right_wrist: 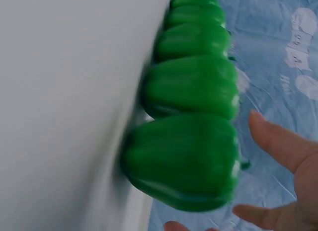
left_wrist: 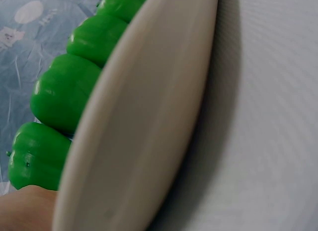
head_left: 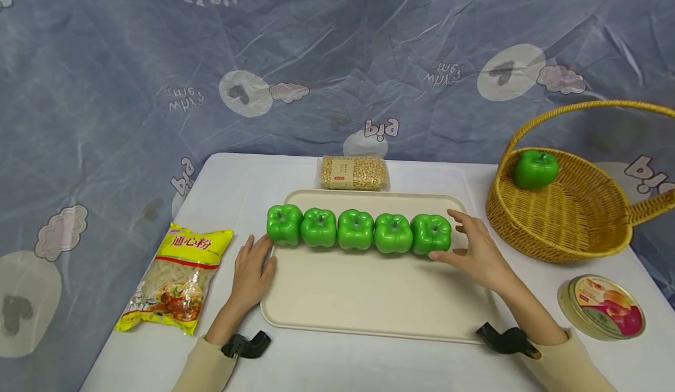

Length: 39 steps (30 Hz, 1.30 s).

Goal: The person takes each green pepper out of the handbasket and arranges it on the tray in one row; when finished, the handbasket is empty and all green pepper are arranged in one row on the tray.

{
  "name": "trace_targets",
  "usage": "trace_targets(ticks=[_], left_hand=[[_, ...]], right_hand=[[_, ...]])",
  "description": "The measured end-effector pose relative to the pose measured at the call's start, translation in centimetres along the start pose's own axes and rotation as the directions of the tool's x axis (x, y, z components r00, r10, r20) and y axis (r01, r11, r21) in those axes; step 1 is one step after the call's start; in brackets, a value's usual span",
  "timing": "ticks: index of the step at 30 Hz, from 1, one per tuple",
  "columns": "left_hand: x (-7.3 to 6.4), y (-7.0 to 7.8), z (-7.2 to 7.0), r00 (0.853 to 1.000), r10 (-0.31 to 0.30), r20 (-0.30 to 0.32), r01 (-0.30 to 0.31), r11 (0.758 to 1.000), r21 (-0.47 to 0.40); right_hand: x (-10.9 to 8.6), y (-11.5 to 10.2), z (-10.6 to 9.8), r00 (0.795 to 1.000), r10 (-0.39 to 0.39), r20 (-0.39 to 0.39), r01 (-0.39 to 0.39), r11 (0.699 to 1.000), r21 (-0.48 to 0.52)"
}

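Note:
Several green bell peppers [head_left: 355, 229] stand in a touching row across a cream tray [head_left: 369, 298], stems up. At the tray's left edge my left hand [head_left: 252, 275] lies with relaxed fingers, its fingertips close by the leftmost pepper [head_left: 285, 225]. My right hand [head_left: 477, 251] is spread beside the rightmost pepper [head_left: 431, 234], thumb near its lower right side. In the right wrist view, fingers [right_wrist: 278, 141] stand around that pepper [right_wrist: 184, 161] without closing on it. The left wrist view shows the tray wall [left_wrist: 134, 112] hiding the lower parts of the peppers [left_wrist: 67, 92].
A wicker basket [head_left: 559, 245] holding one green bell pepper [head_left: 535, 169] stands at the right. Before it sits a round tin [head_left: 601, 307]. A yellow pasta bag [head_left: 176, 278] lies on the left, and a pack of yellow kernels [head_left: 353, 173] lies behind the tray.

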State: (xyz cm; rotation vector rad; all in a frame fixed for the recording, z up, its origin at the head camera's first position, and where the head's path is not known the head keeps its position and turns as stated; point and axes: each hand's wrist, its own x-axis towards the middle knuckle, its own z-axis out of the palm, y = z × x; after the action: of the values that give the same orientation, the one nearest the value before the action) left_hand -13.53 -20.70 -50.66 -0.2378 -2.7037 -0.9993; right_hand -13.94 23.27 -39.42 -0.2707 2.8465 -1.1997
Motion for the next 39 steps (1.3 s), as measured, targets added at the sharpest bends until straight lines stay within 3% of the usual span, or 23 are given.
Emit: trace_targets(ticks=[4, 7, 11, 13, 16, 19, 22, 26, 36, 39], left_hand=[[0.0, 0.0, 0.0, 1.0, 0.009, -0.006, -0.009, 1.0, 0.001], [0.0, 0.0, 0.0, 1.0, 0.016, -0.01, -0.016, 1.0, 0.007], [0.0, 0.0, 0.0, 1.0, 0.009, -0.002, -0.009, 1.0, 0.004], [0.0, 0.0, 0.0, 1.0, 0.009, -0.002, -0.009, 1.0, 0.003], [0.0, -0.1, 0.0, 1.0, 0.016, -0.008, -0.016, 1.0, 0.005], [0.1, -0.1, 0.0, 1.0, 0.021, -0.011, -0.021, 1.0, 0.007], [0.0, -0.1, 0.0, 1.0, 0.016, -0.005, -0.016, 1.0, 0.006], [0.0, 0.0, -0.1, 1.0, 0.008, 0.0, -0.008, 1.0, 0.002], [-0.1, 0.0, 0.0, 1.0, 0.014, -0.005, -0.014, 1.0, 0.001], [-0.1, 0.0, 0.0, 1.0, 0.013, -0.006, -0.013, 1.0, -0.001]], right_hand=[[-0.1, -0.2, -2.2, 0.995, -0.099, 0.001, 0.099, 0.995, -0.016], [0.3, 0.1, -4.9, 0.991, -0.124, -0.045, 0.122, 0.992, -0.032], [1.7, 1.1, -8.9, 0.983, -0.026, -0.183, 0.02, 0.999, -0.035], [2.6, 1.9, -10.7, 0.958, 0.06, -0.28, -0.064, 0.998, -0.006], [3.9, 3.2, -12.8, 0.885, 0.223, -0.409, -0.211, 0.975, 0.074], [5.2, 4.3, -14.1, 0.805, 0.363, -0.469, -0.303, 0.932, 0.201], [6.6, 5.3, -14.7, 0.749, 0.445, -0.491, -0.332, 0.893, 0.303], [8.3, 6.7, -14.8, 0.719, 0.504, -0.479, -0.368, 0.86, 0.352], [10.5, 9.9, -13.7, 0.683, 0.57, -0.457, -0.437, 0.82, 0.37], [11.0, 10.3, -13.6, 0.663, 0.595, -0.455, -0.452, 0.802, 0.391]])
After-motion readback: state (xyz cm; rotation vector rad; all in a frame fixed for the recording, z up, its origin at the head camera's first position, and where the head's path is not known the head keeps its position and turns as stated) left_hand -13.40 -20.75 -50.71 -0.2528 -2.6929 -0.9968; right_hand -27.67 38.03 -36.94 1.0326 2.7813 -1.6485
